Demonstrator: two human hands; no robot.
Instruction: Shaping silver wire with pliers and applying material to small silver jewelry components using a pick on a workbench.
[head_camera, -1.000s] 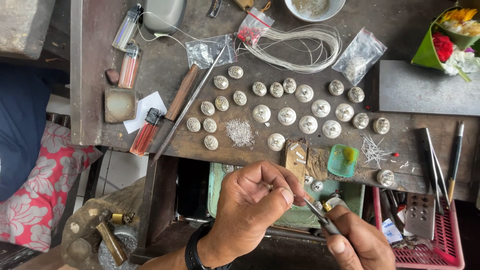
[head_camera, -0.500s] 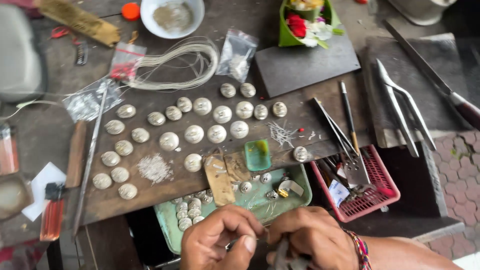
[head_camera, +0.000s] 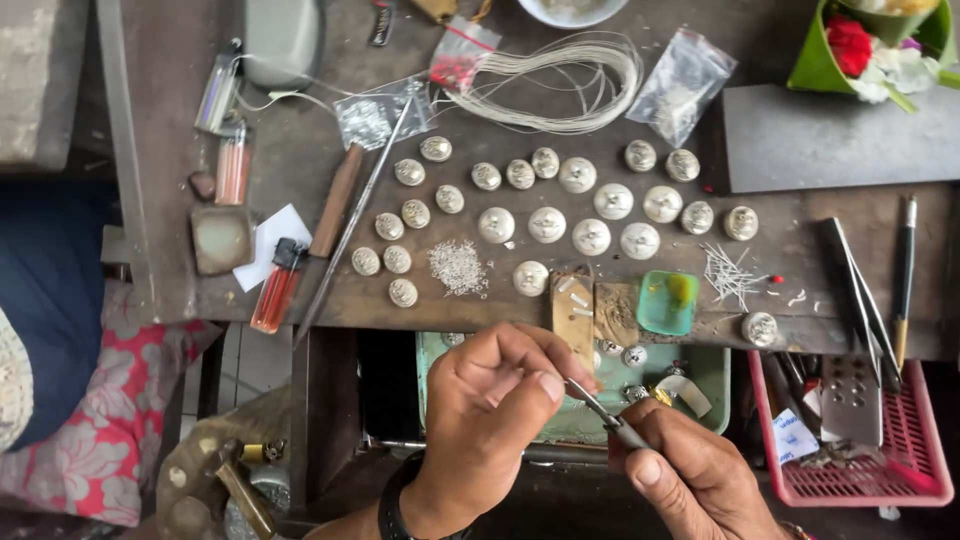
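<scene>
While the right hand (head_camera: 690, 475) gripped tweezers (head_camera: 600, 408) angled up-left, their tips met the left hand (head_camera: 495, 410), pinched on something unseen.

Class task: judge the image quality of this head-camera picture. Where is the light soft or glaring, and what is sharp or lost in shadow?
Head view: soft, even daylight on the wooden bench, with faint shadows; small highlights glint on the round silver pieces and the wire coil; the left hand, right hand and tweezers are sharp; the space under the bench is dark; straight edges bow slightly near the frame borders.
</scene>
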